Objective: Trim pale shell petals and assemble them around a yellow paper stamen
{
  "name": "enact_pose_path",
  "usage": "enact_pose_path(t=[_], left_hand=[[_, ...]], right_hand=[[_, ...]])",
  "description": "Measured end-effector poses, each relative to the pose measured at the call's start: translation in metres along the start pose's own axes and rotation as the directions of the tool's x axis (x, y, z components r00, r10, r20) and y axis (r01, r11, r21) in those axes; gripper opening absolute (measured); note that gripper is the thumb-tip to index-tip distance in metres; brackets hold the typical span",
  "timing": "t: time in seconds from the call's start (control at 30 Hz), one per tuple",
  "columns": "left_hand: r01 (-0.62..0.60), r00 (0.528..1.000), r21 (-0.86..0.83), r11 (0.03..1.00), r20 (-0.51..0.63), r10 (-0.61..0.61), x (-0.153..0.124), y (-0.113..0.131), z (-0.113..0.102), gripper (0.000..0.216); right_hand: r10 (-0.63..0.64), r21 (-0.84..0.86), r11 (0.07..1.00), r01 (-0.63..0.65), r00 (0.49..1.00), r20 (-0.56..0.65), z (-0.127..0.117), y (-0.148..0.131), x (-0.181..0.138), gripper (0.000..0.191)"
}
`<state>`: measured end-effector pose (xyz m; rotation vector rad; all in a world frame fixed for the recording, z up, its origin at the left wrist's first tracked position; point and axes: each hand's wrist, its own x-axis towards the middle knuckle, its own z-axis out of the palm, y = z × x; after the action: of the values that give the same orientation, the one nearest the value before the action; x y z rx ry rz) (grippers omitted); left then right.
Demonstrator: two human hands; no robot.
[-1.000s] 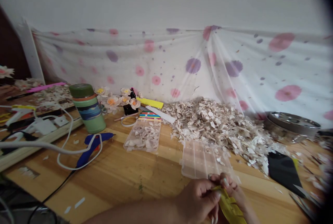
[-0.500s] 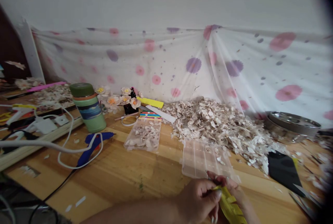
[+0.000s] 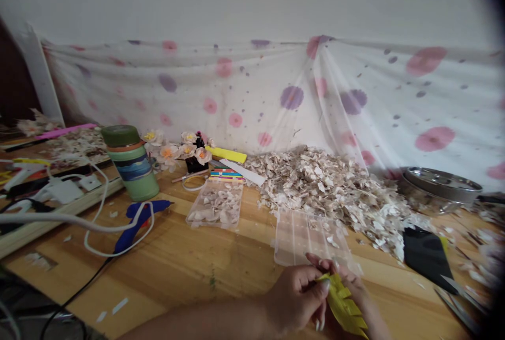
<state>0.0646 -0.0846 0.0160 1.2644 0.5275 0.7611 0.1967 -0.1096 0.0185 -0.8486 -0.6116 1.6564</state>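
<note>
At the bottom of the view both my hands are closed on a yellow paper piece [image 3: 345, 306] with a jagged cut edge. My left hand [image 3: 298, 298] pinches its upper tip between thumb and fingers. My right hand [image 3: 355, 290] sits behind and under the paper, its fingers curled round it and partly hidden. Just beyond my hands lies a clear plastic compartment box [image 3: 305, 237], almost bare, with a few pale scraps in it. A second clear box [image 3: 215, 206] further left holds pale petal pieces.
A large heap of pale paper scraps [image 3: 335, 187] lies at the back. A green bottle [image 3: 132, 163], small paper flowers [image 3: 177, 150], a blue glue gun [image 3: 138, 219] with white cable, a steel bowl [image 3: 440, 190] and a black sheet [image 3: 426, 256] are on the wooden table [image 3: 177, 266].
My hands have shifted slightly left and up with the yellow paper, which now shows more of its jagged edge. The view has tilted a little.
</note>
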Motion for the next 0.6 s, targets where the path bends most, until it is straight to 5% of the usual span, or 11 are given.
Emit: enact_pose_path(t=[0.23, 0.5, 0.6], left_hand=[[0.047, 0.999, 0.044, 0.998, 0.014, -0.048, 0.000, -0.005, 0.001, 0.055], [-0.008, 1.000, 0.030, 1.000, 0.007, 0.008, 0.001, -0.003, -0.003, 0.054], [-0.006, 1.000, 0.016, 1.000, -0.007, 0.006, 0.001, -0.003, -0.002, 0.053]], right_hand=[[-0.069, 0.063, 0.996, 0.068, 0.997, 0.017, -0.011, 0.008, 0.010, 0.013], [-0.099, -0.052, 0.994, 0.100, 0.995, 0.021, 0.007, 0.001, -0.001, 0.036], [-0.059, -0.035, 0.998, 0.061, 0.998, 0.032, 0.009, 0.001, -0.001, 0.028]])
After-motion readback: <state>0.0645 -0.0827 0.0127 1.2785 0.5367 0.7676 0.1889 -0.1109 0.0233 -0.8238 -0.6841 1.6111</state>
